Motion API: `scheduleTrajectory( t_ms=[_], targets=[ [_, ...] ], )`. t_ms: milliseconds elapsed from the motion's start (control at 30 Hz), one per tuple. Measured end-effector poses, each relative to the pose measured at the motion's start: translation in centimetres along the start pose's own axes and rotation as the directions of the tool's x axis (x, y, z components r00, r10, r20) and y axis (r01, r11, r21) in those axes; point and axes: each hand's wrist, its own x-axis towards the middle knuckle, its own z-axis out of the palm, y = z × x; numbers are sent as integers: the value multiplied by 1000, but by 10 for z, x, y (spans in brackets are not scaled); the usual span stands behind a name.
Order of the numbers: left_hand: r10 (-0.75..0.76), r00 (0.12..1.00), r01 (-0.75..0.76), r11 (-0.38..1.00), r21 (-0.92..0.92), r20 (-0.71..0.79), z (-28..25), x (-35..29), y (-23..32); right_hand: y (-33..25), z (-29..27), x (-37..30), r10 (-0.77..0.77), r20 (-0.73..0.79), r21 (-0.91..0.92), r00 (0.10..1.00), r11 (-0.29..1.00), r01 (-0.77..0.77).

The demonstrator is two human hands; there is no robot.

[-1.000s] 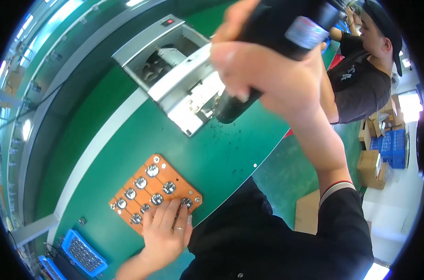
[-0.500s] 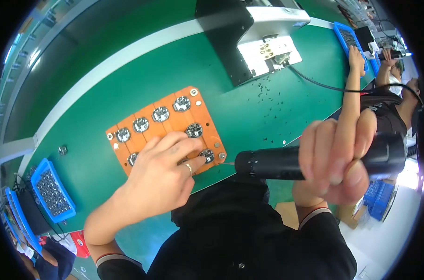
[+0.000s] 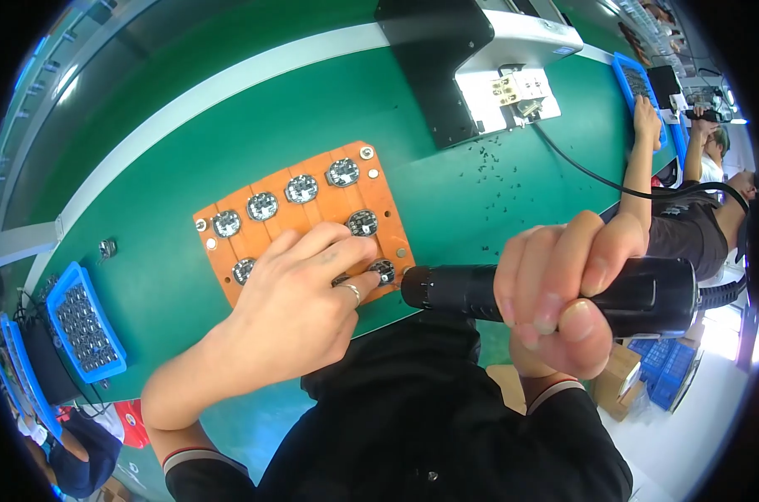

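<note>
An orange fixture board [image 3: 329,201] lies on the green table, with several round black-and-silver electronic parts in its recesses. Across its near side rests my left hand [image 3: 304,280], fingers bent, fingertips closed about the round electronic part [image 3: 383,271] at the near right corner. That hand hides some of the near row. My right hand [image 3: 555,289] is wrapped round a black electric screwdriver [image 3: 459,289], held roughly level. The screwdriver's front end is beside the board's near right corner, close to that part; I cannot tell whether its bit touches a screw.
A black-and-silver machine [image 3: 496,67] stands at the back, small dark screws [image 3: 492,163] scattered before it. A blue tray [image 3: 116,368] of parts sits at left, near a loose part [image 3: 107,248]. Rightward are a cable [image 3: 580,171] and a co-worker's arm [image 3: 643,159].
The screwdriver in my right hand has moved left, closer to the board's corner. My left hand stays at the same part. The board and machine have shifted slightly in view.
</note>
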Motion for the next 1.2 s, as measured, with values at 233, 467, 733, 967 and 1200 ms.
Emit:
scheduleTrajectory(
  t_ms=[233, 467, 733, 967, 1200],
  targets=[
    [-1, 1000, 1, 1000, -1, 9, 1, -1, -2, 1, -1, -5, -15, 34, 85, 999, 996, 12],
    [4, 1000, -4, 1000, -2, 19, 2, -3, -4, 3, 2, -10, -69, 85, 72, 994, 995, 63],
    [19, 1000, -19, 1000, 3, -2, 2, -2, -4, 0, 9, -4, -59, 180, 7, 982, 998, 58],
    [15, 1000, -15, 1000, 1, 11, 3, -3, -6, 1, 16, -1, -53, 354, -45, 934, 996, 74],
    [34, 999, -34, 999, 27, -8, 5, -5, -8, -3, 15, 5, -30, 455, -86, 890, 993, 77]
  ],
)
